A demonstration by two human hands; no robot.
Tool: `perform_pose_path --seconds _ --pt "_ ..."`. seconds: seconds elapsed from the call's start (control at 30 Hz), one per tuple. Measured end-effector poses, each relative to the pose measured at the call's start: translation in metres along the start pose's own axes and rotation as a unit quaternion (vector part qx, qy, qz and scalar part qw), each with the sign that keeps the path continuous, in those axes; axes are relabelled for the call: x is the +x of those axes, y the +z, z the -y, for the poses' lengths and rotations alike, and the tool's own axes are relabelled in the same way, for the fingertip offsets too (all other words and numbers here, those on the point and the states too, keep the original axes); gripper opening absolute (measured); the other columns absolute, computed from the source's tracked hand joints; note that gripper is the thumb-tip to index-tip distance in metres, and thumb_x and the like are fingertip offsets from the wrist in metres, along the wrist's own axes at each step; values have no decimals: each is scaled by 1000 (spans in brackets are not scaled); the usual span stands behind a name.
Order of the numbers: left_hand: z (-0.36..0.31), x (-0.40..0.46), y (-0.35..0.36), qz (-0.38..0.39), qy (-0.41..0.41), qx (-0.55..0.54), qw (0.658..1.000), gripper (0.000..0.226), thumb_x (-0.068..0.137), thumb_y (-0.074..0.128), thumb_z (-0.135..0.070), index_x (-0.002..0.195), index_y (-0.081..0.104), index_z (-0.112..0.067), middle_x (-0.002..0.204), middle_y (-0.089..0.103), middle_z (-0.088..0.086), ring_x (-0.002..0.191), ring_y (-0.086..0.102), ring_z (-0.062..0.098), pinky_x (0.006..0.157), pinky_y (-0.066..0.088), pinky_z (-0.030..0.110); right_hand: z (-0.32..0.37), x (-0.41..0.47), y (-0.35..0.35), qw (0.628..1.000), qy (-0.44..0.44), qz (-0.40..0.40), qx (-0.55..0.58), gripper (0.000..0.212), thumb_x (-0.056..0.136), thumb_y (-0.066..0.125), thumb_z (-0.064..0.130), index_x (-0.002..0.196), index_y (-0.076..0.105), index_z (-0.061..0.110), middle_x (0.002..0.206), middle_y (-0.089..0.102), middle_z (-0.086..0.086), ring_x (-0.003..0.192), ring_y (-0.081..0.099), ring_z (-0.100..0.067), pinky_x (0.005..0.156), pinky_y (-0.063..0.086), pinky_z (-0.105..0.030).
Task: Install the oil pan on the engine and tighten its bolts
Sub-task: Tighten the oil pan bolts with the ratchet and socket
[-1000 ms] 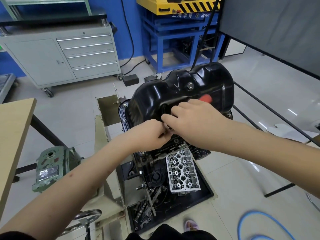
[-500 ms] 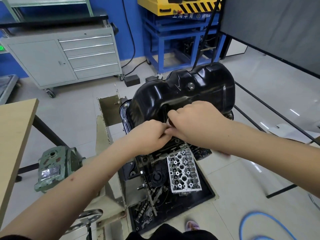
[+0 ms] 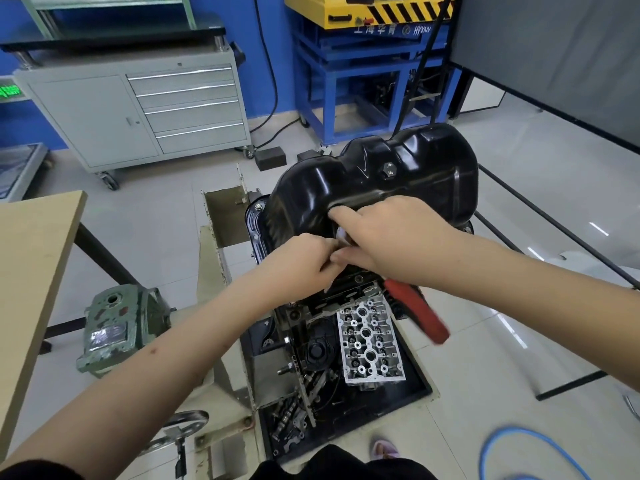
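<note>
The glossy black oil pan (image 3: pixel 374 188) sits upside-down on the engine (image 3: pixel 349 289), its drain plug (image 3: pixel 388 169) facing up. Both hands meet at the pan's near flange. My right hand (image 3: pixel 391 237) grips a red-handled wrench (image 3: pixel 420 315); the blurred handle points down and right below the wrist, and the index finger lies against the pan. My left hand (image 3: pixel 304 261) pinches a small bolt at the flange, right by the wrench's head. The fingers hide most of the bolt and the wrench's head.
Below the engine, a black tray (image 3: pixel 417 386) holds a silver cylinder head (image 3: pixel 370 341) and loose parts. A green gearbox (image 3: pixel 117 327) and a wooden table (image 3: pixel 31 271) stand left, a grey tool cabinet (image 3: pixel 138 109) behind. A blue hose (image 3: pixel 519 452) coils on the floor.
The red handle showed above my right hand a second ago; it has swung round and now points down-right below the wrist. My left hand stays pinched at the flange.
</note>
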State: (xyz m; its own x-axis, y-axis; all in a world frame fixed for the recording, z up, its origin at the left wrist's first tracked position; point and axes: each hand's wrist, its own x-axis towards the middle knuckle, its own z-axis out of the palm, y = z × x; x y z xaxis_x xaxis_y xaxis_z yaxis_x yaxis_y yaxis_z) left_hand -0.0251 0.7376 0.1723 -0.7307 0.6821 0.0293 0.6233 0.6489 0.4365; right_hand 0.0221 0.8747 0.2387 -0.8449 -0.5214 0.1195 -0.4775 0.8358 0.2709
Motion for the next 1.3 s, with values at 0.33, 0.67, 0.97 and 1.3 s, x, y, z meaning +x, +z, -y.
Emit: perform_pose_path --seconds 0.33,0.67,0.97,1.3 --pt "5 0 -5 23 20 14 999 40 96 39 -27 57 35 -21 54 41 -5 49 41 12 52 35 25 -6 2 -2 999 -13 43 12 30 95 42 38 118 42 18 96 56 2 89 56 -22 55 36 -27" --pt "3 -2 -7 63 17 1 998 29 96 38 -24 89 59 -5 79 61 9 71 55 25 69 45 32 -8 -4 -6 998 -45 39 12 29 95 42 34 122 43 23 98 56 3 93 56 -21 69 38 -30" --pt "-1 0 -4 12 -15 14 1000 45 93 43 -17 51 29 -23 47 34 -7 43 32 7 44 25 18 4 -1 -7 997 49 37 41 29 92 43 46 99 45 18 75 45 3 72 45 -19 54 31 -28" --pt "-5 1 -5 11 -21 5 1000 40 94 39 -24 55 30 -23 51 37 -6 48 38 12 48 29 25 0 0 -6 997 63 45 2 46 89 39 55 105 48 13 84 51 0 74 46 -21 55 26 -29"
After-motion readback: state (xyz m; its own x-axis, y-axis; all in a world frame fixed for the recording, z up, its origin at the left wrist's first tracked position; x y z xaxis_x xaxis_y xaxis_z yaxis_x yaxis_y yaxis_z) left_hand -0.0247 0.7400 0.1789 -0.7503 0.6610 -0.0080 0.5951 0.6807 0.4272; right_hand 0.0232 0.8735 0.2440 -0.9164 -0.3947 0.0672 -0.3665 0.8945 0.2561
